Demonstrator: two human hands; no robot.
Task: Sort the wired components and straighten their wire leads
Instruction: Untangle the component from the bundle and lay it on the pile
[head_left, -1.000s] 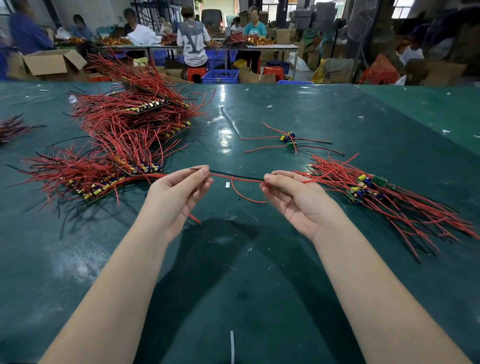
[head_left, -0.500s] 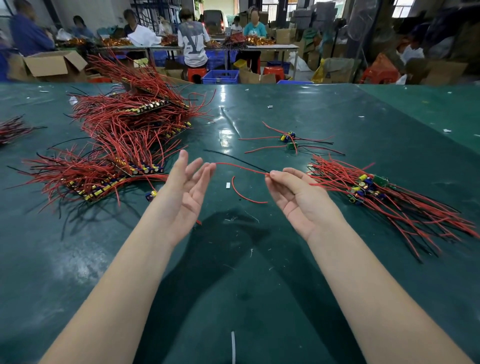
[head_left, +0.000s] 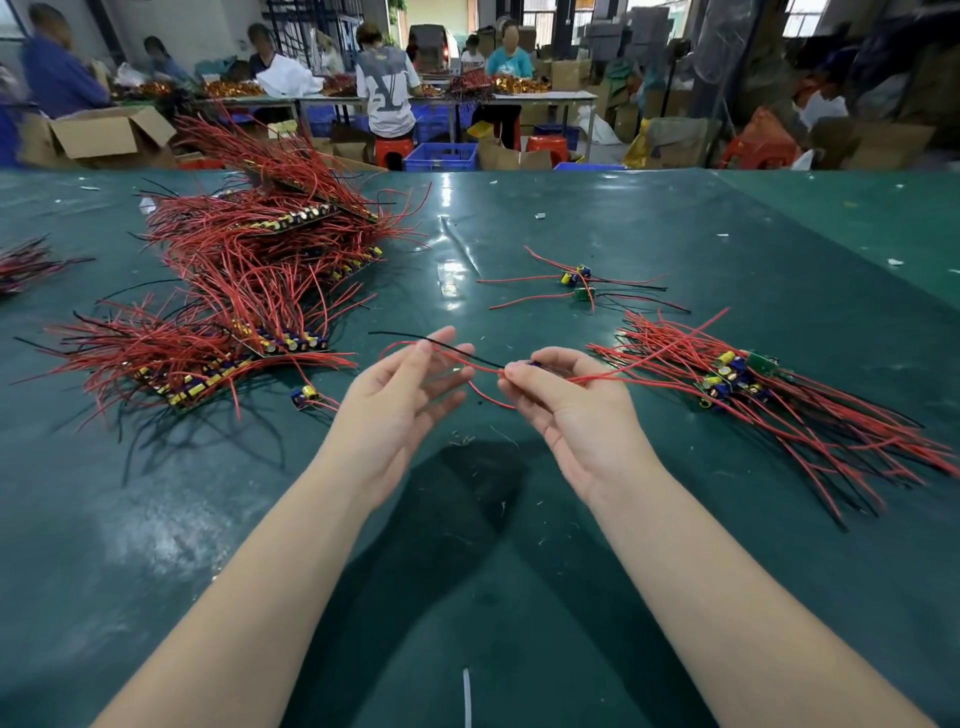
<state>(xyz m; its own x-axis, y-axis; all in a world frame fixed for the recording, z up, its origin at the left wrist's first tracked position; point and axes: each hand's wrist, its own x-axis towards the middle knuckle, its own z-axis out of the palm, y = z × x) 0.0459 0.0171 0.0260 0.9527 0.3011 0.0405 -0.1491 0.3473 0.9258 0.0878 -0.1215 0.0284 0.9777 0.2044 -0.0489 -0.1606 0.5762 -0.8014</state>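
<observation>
Midway through, by the look of it. At nine to eleven o'clock on the tabletop (head_left: 675, 218): big stack (head_left: 249, 291) of red-wired boards laid in rows, leads fanned mostly one way, seemingly the finished side, though not certain. At three o'clock: loose pile (head_left: 769, 405) of the same pieces, wires crossing, probably waiting their turn. At one o'clock, well apart from both: two or three strays (head_left: 579, 283) with red and black leads splayed. At nine o'clock, just beside the stack's near edge: lone capacitor piece (head_left: 305, 396).

In work now, dead centre above the tabletop: one component (head_left: 537, 366), body mostly hidden, pinched between thumb and fingertips of the right hand (head_left: 566, 410). Black lead (head_left: 441, 345) and red lead (head_left: 415, 344) run out toward nine o'clock; another red lead trails toward three o'clock into the pile. Left hand (head_left: 402, 400) open, palm up, fingers relaxed and spread, red lead lying across the fingertips, nothing gripped.

Leads on this piece curved, one red loop sagging below the hands, so straightening not yet done here. Left to do, judging from the layout: pull these leads straight, lay the piece with its kind, then the whole three o'clock pile and the strays.
</observation>
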